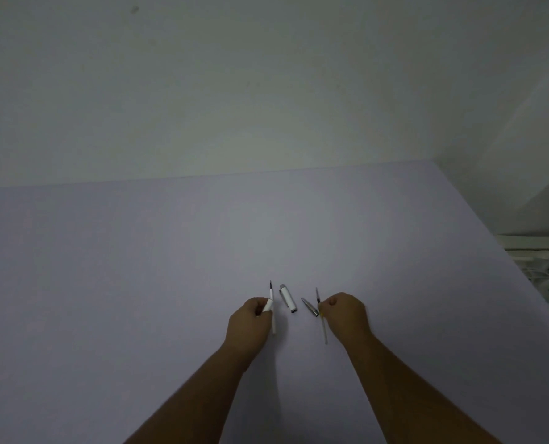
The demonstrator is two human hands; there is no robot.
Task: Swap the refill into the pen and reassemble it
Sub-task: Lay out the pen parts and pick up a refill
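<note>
The pen is in pieces on a wide pale lilac table [138, 283], all low in the middle of the view. The left hand [250, 318] is closed on a slim white pen barrel [272, 318] with a thin dark-tipped refill [270, 288] sticking out of its far end. The right hand [343, 314] pinches a second thin refill with a pale yellowish tube [323, 328]; its dark tip points away from the person and its tail hangs toward them. Between the two hands lie two loose parts, touching neither hand: a short white cap with silver ends [287, 298], nearer to the left hand, and a small silver cone-shaped tip piece [310, 307], just beside the right hand's refill.

The table is bare and open on the far side and to the left, up to a plain white wall [266, 91]. Its right edge runs diagonally, and beyond it some white plastic objects [542, 267] stand, well apart from the hands.

Both forearms come up from the bottom edge and lean toward each other. Both hands are loosely fisted with knuckles up, and whether they rest on the table I cannot tell.
</note>
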